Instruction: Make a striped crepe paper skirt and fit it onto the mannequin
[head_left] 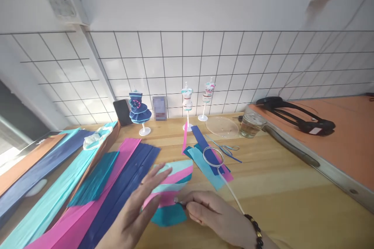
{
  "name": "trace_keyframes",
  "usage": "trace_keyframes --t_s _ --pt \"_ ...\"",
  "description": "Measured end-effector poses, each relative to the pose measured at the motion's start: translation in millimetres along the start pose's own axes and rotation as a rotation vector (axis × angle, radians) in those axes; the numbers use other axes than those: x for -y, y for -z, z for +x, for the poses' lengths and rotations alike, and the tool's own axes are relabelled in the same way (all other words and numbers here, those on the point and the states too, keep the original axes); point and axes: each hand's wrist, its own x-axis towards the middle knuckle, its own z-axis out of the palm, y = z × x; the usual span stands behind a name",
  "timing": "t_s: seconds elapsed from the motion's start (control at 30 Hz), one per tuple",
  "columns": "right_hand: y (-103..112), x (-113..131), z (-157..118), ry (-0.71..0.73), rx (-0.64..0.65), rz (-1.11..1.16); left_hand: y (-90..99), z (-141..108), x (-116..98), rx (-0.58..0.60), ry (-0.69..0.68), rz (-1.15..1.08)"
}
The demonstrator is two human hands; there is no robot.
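A round-edged striped piece (177,186) of aqua, pink and teal crepe paper lies on the wooden table (263,202). My left hand (143,198) rests over its left edge, fingers spread and holding nothing. At its right side, my right hand (207,210) pinches a slim dark tool with a pale tip (179,201), whose kind I cannot make out. The tip sits over the pink band. Behind lie cut crepe paper strips (204,175) in aqua, pink and dark blue. A ring on a white stem (214,156) lies across them.
Long crepe paper strips (117,190) cover the left side. A dark blue dress on a stand (139,109), two white dress forms (187,103), a phone (122,112) and a small framed card (159,108) line the wall. Scissors (226,148), a clear disc (222,126) and a glass (251,124) stand right.
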Motion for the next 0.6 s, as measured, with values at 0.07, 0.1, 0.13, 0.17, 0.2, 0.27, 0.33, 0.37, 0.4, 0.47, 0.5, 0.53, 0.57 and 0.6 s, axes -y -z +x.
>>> trace_keyframes --t_s 0.07,0.1,0.13,0.17,0.2,0.27,0.33,0.37,0.4,0.47,0.5,0.53,0.57,0.6 --pt "-2.5 3.2 -1.4 -0.022 0.044 -0.063 -6.1 -2.1 -7.9 0.196 -0.038 -0.032" --pt "-3.4 4.3 -1.9 -0.029 0.063 -0.081 -7.4 -1.7 -10.0 0.246 -0.075 -0.028" --pt "-4.1 5.0 -2.2 -0.036 0.079 -0.085 -7.8 -0.6 -11.4 0.286 -0.112 -0.020" --pt "-4.5 5.4 -2.6 -0.042 0.094 -0.079 -7.7 0.9 -12.4 0.310 -0.156 -0.008" --pt "-4.8 5.5 -3.1 -0.046 0.106 -0.066 -7.5 2.5 -13.3 0.323 -0.198 -0.002" --pt "-4.6 5.2 -4.4 -0.063 0.111 -0.021 -7.2 5.1 -15.0 0.340 -0.260 0.001" --pt "-3.8 5.1 -6.0 -0.075 0.108 0.026 -7.9 5.7 -16.0 0.327 -0.274 -0.010" --pt "-3.3 5.4 -6.7 -0.076 0.112 0.041 -8.7 5.1 -15.9 0.307 -0.268 -0.025" --pt "-2.8 6.0 -7.4 -0.076 0.120 0.046 -9.5 4.1 -15.4 0.285 -0.261 -0.046" --pt "-1.8 8.1 -8.5 -0.078 0.139 0.026 -10.9 1.3 -12.6 0.264 -0.264 -0.088" --pt "-1.2 9.4 -9.1 -0.084 0.143 0.012 -11.2 -0.2 -10.5 0.254 -0.268 -0.102" --pt "-0.5 10.9 -9.7 -0.089 0.144 -0.002 -11.2 -1.5 -8.1 0.241 -0.264 -0.107" --pt "0.3 12.4 -10.4 -0.093 0.140 -0.010 -10.9 -2.6 -5.5 0.227 -0.245 -0.105" --pt "1.2 13.7 -11.2 -0.091 0.130 -0.010 -10.6 -3.4 -3.0 0.202 -0.208 -0.099"
